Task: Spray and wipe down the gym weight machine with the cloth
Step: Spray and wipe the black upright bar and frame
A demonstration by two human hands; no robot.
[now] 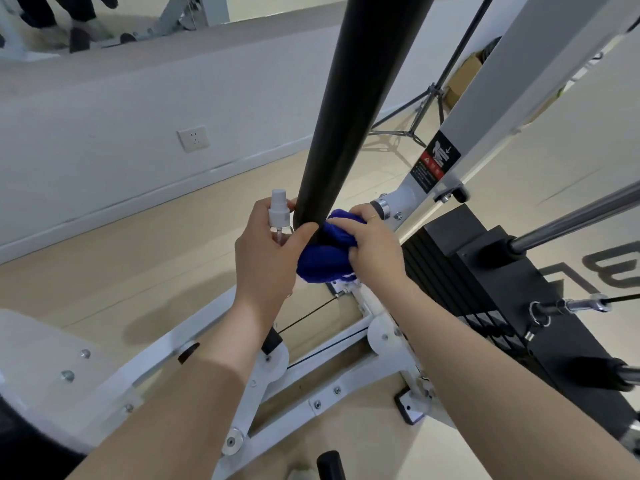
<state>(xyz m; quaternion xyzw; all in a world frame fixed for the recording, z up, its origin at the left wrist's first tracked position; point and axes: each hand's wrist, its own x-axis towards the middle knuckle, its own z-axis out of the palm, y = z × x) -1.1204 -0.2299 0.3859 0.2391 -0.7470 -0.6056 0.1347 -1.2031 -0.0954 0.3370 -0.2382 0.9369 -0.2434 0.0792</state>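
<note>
A thick black padded bar [349, 105] of the weight machine runs down the middle of the view. My left hand [266, 261] grips a small clear spray bottle [279, 216] with a white nozzle, and its thumb lies across the bar's lower end. My right hand [374, 251] holds a bunched blue cloth [322, 263] against the bottom of the bar. The white machine frame [207, 344] spreads out below both hands.
A black weight stack [485, 289] with chrome guide rods [571, 220] stands to the right. A white upright [491, 109] carries a warning sticker. A tripod stand [429, 98] and a cardboard box are behind it. A white wall with a socket [193, 138] lies left.
</note>
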